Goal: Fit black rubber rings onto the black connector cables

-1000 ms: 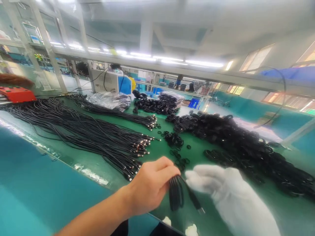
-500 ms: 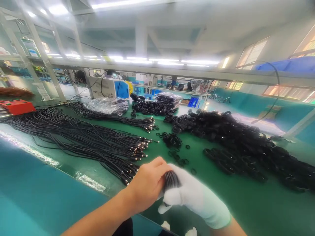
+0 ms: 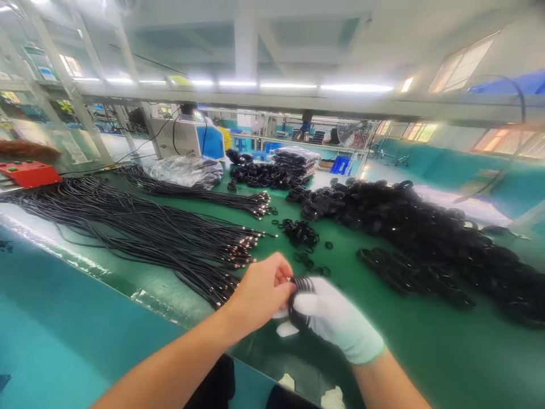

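My right hand (image 3: 330, 315), in a white glove, is wrapped round a coiled black cable (image 3: 299, 307) near the front edge of the green table. My bare left hand (image 3: 266, 289) is at the left side of the coil, its thumb and fingertips pinched on the cable. Beyond my hands lies a small heap of black rings (image 3: 300, 232), with a few loose rings beside it. Long straight black cables (image 3: 140, 227) with metal ends lie to the left, their tips close to my left forearm.
A large pile of black coiled cables (image 3: 409, 233) spreads over the right side. Farther back are a clear plastic bag (image 3: 187, 171), stacked bagged coils (image 3: 296, 161) and a white and blue machine (image 3: 187, 139). A red control box (image 3: 29, 173) stands at far left.
The coil has turned and shows more of its side. My left fingers have shifted from over its top to its left edge, and the camera view has moved slightly.
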A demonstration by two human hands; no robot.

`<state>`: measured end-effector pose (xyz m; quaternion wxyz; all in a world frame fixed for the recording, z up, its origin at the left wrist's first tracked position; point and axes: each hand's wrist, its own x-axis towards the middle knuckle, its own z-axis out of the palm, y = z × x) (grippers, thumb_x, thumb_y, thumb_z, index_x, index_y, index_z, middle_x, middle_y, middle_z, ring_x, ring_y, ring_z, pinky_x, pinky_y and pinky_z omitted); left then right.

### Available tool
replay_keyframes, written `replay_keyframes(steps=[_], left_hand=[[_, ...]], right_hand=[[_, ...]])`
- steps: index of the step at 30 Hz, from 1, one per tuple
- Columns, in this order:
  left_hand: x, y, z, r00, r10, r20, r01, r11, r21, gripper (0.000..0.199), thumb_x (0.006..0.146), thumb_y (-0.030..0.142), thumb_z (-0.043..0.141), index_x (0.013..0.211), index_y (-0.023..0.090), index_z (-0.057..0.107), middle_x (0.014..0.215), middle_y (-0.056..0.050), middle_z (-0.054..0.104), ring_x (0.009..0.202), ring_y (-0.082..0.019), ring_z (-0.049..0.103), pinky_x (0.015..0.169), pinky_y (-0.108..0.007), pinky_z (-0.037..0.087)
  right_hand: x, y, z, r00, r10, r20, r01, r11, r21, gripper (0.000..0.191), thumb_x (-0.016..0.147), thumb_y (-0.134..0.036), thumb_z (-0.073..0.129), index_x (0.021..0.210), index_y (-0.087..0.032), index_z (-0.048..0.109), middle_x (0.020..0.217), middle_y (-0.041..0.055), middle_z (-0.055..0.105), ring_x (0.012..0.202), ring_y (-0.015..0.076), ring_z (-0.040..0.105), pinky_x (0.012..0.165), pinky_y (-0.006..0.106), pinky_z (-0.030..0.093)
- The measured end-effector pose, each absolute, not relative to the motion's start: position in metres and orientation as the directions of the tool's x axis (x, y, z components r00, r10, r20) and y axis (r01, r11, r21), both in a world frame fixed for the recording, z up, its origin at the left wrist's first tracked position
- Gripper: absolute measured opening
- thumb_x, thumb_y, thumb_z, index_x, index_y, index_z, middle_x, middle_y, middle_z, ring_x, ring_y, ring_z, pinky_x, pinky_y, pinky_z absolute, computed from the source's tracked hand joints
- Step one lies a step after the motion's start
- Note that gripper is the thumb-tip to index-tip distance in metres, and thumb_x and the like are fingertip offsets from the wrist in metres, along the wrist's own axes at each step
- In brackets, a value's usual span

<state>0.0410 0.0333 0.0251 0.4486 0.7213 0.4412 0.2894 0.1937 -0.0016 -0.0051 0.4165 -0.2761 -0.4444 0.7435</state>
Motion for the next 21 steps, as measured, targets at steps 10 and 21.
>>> replay_keyframes(steps=[10, 21], left_hand=[[0.046, 0.048, 0.008, 0.473, 0.879, -0.066, 0.462, -0.183, 0.868, 0.008, 0.066, 0.014, 0.052, 0.069, 0.021, 0.048, 0.055, 0.006, 0.054, 0.049, -0.011, 0.051, 0.042, -0.018, 0.034], [0.03, 0.048, 0.011, 0.476, 0.879, -0.017, 0.515, -0.263, 0.816, 0.005, 0.072, 0.016, 0.053, 0.074, 0.02, 0.054, 0.064, 0.004, 0.059, 0.059, -0.013, 0.054, 0.051, -0.021, 0.037]], right_hand=[[0.186, -0.002, -0.005, -0.459, 0.876, -0.145, -0.253, -0.286, -0.924, 0.027, 0.069, -0.026, 0.071, 0.088, -0.009, 0.063, 0.07, 0.0049, 0.062, 0.058, 0.0142, 0.062, 0.054, 0.027, 0.054], [0.18, -0.004, -0.014, -0.414, 0.894, -0.173, -0.388, -0.345, -0.854, 0.029, 0.076, -0.025, 0.068, 0.099, -0.009, 0.063, 0.084, 0.01, 0.064, 0.078, 0.0199, 0.064, 0.072, 0.038, 0.053]])
